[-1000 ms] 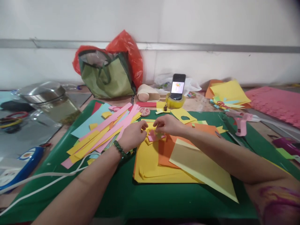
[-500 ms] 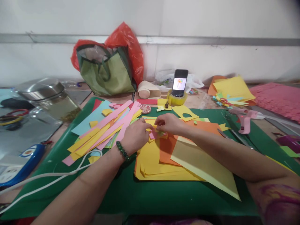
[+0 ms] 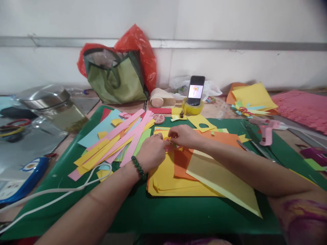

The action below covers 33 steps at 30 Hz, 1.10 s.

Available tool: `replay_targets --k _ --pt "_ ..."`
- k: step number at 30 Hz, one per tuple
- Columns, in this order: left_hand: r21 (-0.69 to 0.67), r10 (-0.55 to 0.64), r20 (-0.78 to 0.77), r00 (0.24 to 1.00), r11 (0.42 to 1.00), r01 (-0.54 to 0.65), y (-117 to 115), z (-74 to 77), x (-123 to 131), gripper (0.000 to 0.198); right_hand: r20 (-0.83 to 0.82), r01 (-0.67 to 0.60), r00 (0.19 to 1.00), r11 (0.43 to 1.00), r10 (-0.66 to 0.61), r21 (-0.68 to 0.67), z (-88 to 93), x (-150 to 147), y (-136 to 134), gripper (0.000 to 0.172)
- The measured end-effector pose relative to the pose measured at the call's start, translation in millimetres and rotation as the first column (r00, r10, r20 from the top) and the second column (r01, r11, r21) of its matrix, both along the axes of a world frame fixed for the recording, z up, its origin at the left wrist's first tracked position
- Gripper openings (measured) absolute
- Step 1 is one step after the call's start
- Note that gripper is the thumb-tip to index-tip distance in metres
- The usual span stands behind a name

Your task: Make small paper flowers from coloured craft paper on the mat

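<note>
Both of my hands meet at the middle of a green mat (image 3: 163,214). My left hand (image 3: 152,152), with a dark bead bracelet on the wrist, is closed over a small pink and yellow paper piece (image 3: 171,147). My right hand (image 3: 184,135) pinches the same piece from the far side. The piece lies on a stack of yellow sheets (image 3: 166,180), beside an orange sheet (image 3: 182,164) and a pale yellow sheet (image 3: 222,180).
Pink and yellow paper strips (image 3: 114,143) fan out at left. A phone (image 3: 195,90) stands in a yellow tape roll. A pink glue gun (image 3: 265,129) lies at right, a green bag (image 3: 114,80) and glass jar (image 3: 55,107) behind. White cables (image 3: 51,197) cross the near left.
My left hand has slid right, closing over the small paper piece and hiding most of it. The right hand has barely moved.
</note>
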<state>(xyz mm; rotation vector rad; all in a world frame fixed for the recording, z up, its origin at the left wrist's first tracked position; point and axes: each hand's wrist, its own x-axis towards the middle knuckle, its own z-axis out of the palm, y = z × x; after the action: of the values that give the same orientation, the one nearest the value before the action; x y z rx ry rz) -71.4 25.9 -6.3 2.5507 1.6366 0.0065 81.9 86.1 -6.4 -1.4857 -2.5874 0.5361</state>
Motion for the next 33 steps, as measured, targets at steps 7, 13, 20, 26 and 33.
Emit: replay_targets --k 7,13,20,26,33 --pt "-0.003 -0.007 -0.026 1.000 1.000 0.007 1.6 -4.6 0.1 0.030 0.044 -0.015 0.999 0.999 0.014 0.040 -2.1 -2.4 -1.2 0.020" --pt "-0.025 -0.008 -0.023 1.000 1.000 0.007 1.1 -3.8 -0.1 0.032 0.010 -0.008 1.000 0.990 0.007 0.141 11.4 6.2 -1.1 0.021" --pt "-0.013 -0.027 -0.004 1.000 1.000 0.027 0.7 -3.9 -0.7 0.035 0.277 -0.159 0.953 0.980 0.120 0.122 23.1 17.3 -23.0 0.029" --pt "0.005 -0.026 -0.041 0.999 1.000 0.026 -0.2 -6.6 0.2 0.033 0.392 -0.216 0.906 0.971 0.160 0.104 15.6 10.6 -32.3 0.033" --pt "-0.004 -0.026 -0.010 1.000 1.000 0.026 2.4 -5.1 -1.5 0.034 0.429 -0.246 0.886 0.962 0.174 0.117 11.2 6.9 -32.8 0.031"
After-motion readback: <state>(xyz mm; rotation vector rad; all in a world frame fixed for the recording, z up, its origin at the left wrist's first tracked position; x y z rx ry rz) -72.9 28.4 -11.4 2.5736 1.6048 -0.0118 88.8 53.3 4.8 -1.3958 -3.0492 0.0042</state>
